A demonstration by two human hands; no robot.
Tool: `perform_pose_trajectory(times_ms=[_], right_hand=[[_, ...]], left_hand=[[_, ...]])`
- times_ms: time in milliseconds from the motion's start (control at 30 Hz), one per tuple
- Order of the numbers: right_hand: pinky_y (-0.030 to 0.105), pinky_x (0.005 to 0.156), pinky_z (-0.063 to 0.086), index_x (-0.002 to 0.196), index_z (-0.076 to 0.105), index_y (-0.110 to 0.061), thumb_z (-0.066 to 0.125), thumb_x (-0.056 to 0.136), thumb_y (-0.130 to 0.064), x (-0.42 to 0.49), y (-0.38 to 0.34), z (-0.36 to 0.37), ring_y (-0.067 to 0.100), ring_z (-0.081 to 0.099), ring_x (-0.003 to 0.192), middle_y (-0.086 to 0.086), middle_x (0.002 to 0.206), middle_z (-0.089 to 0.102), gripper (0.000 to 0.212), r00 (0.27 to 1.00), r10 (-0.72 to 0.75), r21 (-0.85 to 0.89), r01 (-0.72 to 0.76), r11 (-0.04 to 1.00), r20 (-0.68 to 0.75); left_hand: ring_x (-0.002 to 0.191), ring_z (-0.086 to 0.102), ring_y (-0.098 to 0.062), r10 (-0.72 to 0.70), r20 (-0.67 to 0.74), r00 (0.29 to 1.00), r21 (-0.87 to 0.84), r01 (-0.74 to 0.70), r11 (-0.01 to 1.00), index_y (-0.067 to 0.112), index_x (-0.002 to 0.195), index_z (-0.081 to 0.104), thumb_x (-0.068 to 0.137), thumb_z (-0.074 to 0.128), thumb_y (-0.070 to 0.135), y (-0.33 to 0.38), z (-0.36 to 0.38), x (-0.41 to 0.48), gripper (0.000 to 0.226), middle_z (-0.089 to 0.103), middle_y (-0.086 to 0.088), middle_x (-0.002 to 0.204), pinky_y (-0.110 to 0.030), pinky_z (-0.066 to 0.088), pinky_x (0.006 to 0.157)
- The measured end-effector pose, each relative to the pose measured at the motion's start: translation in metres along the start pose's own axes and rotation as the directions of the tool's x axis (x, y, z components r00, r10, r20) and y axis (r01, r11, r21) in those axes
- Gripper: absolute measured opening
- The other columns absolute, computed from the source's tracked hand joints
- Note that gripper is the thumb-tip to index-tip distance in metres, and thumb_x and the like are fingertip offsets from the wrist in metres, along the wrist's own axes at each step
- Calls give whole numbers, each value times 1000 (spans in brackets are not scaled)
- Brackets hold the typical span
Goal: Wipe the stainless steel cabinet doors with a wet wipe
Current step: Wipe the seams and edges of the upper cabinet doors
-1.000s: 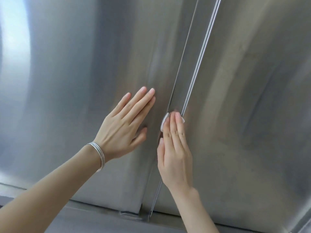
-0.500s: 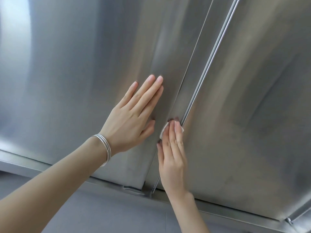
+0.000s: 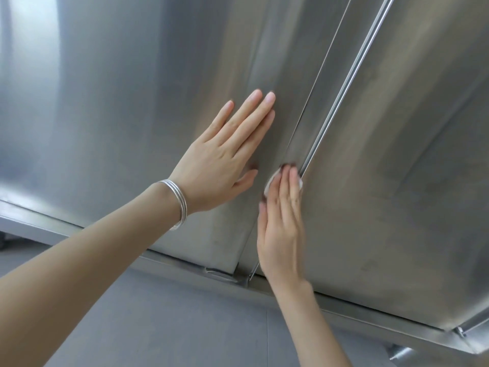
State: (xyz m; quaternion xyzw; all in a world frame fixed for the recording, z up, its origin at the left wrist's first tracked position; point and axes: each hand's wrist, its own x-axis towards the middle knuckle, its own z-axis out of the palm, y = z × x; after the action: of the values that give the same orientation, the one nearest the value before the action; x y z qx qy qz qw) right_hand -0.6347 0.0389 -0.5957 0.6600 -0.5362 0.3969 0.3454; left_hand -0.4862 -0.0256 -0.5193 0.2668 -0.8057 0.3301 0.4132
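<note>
Right hand (image 3: 281, 229) flat, fingers pressing wet wipe (image 3: 269, 184) onto seam between left cabinet door (image 3: 111, 102) and right cabinet door (image 3: 397, 168); seam running up-right from wipe. Left hand (image 3: 219, 160) open, holding nothing, braced on left door.

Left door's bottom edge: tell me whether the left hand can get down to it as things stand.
Probably yes. The left hand lies flat and empty on the left door, and the steel below it looks bare down to the bottom edge. The right hand, pressing the wipe, stays beside the seam.
</note>
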Motion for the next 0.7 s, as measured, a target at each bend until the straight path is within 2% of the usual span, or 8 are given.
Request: perform_pose_trajectory(times_ms=[100,200,333,400,467,500,600,700], right_hand=[[45,111,33,130,47,8,38,99,4,8,6,-3,29,35,136,21,138,45,33,994,-27,-9,27,1000,-102],[41,101,45,113,64,4,50,95,3,-10,9,-12,28,52,122,15,123,60,23,989,-63,43,70,997,-135],[26,94,46,98,72,0,55,92,6,-14,8,-19,28,54,105,13,115,65,20,978,-71,63,84,994,-195],[28,88,48,101,72,-5,52,96,-3,-18,5,-17,26,55,101,7,115,65,21,979,-53,67,67,995,-199],[30,84,50,107,66,-25,60,93,-21,-16,-1,-16,14,56,101,-14,112,60,16,979,83,131,-59,990,-186],[27,85,49,107,62,-33,63,91,-27,-14,-1,-17,9,56,102,-18,108,59,17,976,109,84,-95,992,-187],[29,77,48,92,73,-15,70,82,-1,-2,3,-20,18,51,91,2,94,66,18,978,27,27,-22,999,-206],[35,64,47,83,75,-8,71,77,9,5,3,-20,18,46,79,3,82,69,19,967,0,-8,-2,1000,-254]], left_hand=[[148,6,-29,0,4,1000,-9,1,1000,-2,150,16,92,52,30,-1,1,0,76,11,-15,160,-46,11,121],[148,7,-29,-1,9,1000,-10,1,1000,-2,150,17,90,56,29,-2,-3,-1,78,11,-15,160,-45,13,121],[148,8,-28,-6,27,1000,-1,6,1000,-1,150,18,88,60,26,1,-9,-1,80,12,-14,160,-45,15,120],[148,8,-28,-19,42,999,-7,19,1000,-2,150,19,88,60,24,3,-12,0,78,12,-14,160,-45,16,120],[148,7,-28,-18,64,998,-13,19,1000,-2,150,18,88,61,23,3,-15,0,79,11,-14,160,-44,16,120],[148,7,-28,-16,72,997,-13,17,1000,-2,150,18,87,61,23,3,-17,-1,80,10,-13,160,-44,16,120],[148,6,-27,-16,86,996,-10,17,1000,-2,150,17,87,61,22,4,-18,-1,81,9,-13,160,-44,16,120],[149,5,-27,-23,97,995,2,23,1000,-1,150,16,87,60,22,5,-17,-1,81,8,-13,161,-43,14,121]])
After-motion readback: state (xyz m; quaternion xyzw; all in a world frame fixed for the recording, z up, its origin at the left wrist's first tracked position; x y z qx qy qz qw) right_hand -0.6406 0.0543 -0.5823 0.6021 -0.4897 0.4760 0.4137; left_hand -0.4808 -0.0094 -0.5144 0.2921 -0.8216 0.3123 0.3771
